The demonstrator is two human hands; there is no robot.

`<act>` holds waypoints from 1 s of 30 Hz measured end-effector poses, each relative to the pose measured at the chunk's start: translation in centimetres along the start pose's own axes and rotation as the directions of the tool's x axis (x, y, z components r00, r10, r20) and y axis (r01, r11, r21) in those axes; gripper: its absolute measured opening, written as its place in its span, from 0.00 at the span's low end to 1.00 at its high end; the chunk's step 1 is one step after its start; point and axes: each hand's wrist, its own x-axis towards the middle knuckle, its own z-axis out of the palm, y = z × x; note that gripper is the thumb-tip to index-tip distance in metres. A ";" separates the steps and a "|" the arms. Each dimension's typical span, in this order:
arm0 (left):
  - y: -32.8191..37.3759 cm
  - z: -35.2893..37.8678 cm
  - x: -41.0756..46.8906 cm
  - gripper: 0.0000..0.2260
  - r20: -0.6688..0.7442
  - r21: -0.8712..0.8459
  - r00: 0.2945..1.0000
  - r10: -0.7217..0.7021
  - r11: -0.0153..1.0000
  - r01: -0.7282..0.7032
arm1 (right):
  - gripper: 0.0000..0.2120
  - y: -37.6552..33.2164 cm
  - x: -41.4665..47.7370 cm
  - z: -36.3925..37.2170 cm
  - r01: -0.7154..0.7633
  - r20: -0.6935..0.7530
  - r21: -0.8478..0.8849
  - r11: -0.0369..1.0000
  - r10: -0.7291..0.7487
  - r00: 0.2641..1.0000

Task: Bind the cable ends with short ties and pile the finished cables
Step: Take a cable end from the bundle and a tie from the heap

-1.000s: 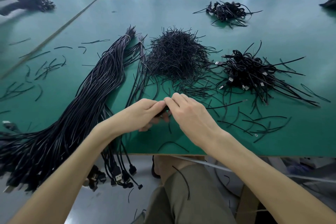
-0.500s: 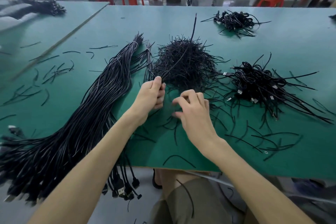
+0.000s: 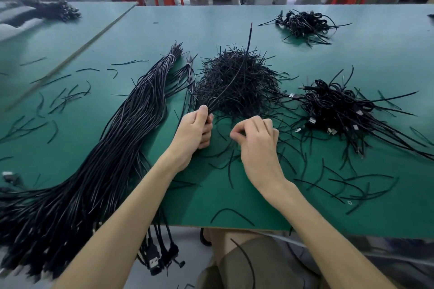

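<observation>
1 s ago both hands met near the table edge; now they have parted and moved up to the near side of the tie heap (image 3: 237, 77). The left hand (image 3: 195, 129) fists a folded cable (image 3: 248, 38) at the heap's near-left edge, its free end rising over the heap. The right hand (image 3: 256, 141), just in front of the heap, pinches thumb to forefinger, holding a tie or nothing, I cannot tell. I judge binding comes next, and the finished pile (image 3: 333, 110) right of the heap waits.
</observation>
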 end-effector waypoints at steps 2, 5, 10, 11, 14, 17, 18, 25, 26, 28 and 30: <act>0.1 0.1 -0.2 0.18 0.006 0.020 1.000 0.003 1.000 -0.004 | 0.04 0.2 0.1 -0.2 -0.066 -0.029 0.115 0.991 0.070 0.997; 0.0 0.4 -0.4 0.18 0.009 0.093 1.000 0.029 0.995 -0.030 | 0.05 0.2 0.1 -0.3 -0.090 -0.059 0.188 0.978 0.103 0.993; -0.6 1.9 -1.4 0.16 0.065 0.539 0.950 0.306 0.790 -0.291 | 0.06 0.1 -0.2 -1.0 -0.058 -0.106 0.436 0.898 0.115 0.988; -0.6 2.2 -1.5 0.16 0.090 0.564 0.941 0.326 0.762 -0.318 | 0.06 0.1 -0.2 -1.1 -0.064 -0.112 0.462 0.884 0.130 0.985; -0.5 2.2 -1.6 0.18 0.129 0.601 0.926 0.355 0.715 -0.357 | 0.06 0.2 -0.1 -1.2 -0.103 -0.126 0.502 0.859 0.190 0.974; -0.4 2.3 -2.1 0.19 0.188 0.610 0.909 0.371 0.681 -0.404 | 0.07 0.3 0.0 -1.4 -0.166 -0.110 0.530 0.832 0.261 0.959; -0.3 2.3 -2.2 0.19 0.195 0.604 0.910 0.366 0.686 -0.406 | 0.07 0.3 0.0 -1.4 -0.178 -0.103 0.541 0.822 0.275 0.956; 0.0 2.5 -2.3 0.20 0.163 0.464 0.930 0.329 0.806 -0.366 | 0.09 0.2 -0.2 -1.5 -0.163 -0.049 0.539 0.827 0.224 0.973; 0.1 2.5 -2.3 0.20 0.138 0.438 0.937 0.321 0.829 -0.348 | 0.08 0.2 -0.2 -1.4 -0.149 -0.037 0.536 0.831 0.200 0.979; 0.3 2.4 -2.2 0.21 0.077 0.378 0.953 0.293 0.876 -0.300 | 0.07 0.0 -0.3 -1.2 -0.113 -0.023 0.530 0.840 0.148 0.989; 0.6 2.4 -2.2 0.23 0.040 0.315 0.965 0.258 0.914 -0.257 | 0.05 0.0 -0.4 -1.1 -0.081 -0.031 0.543 0.836 0.117 0.993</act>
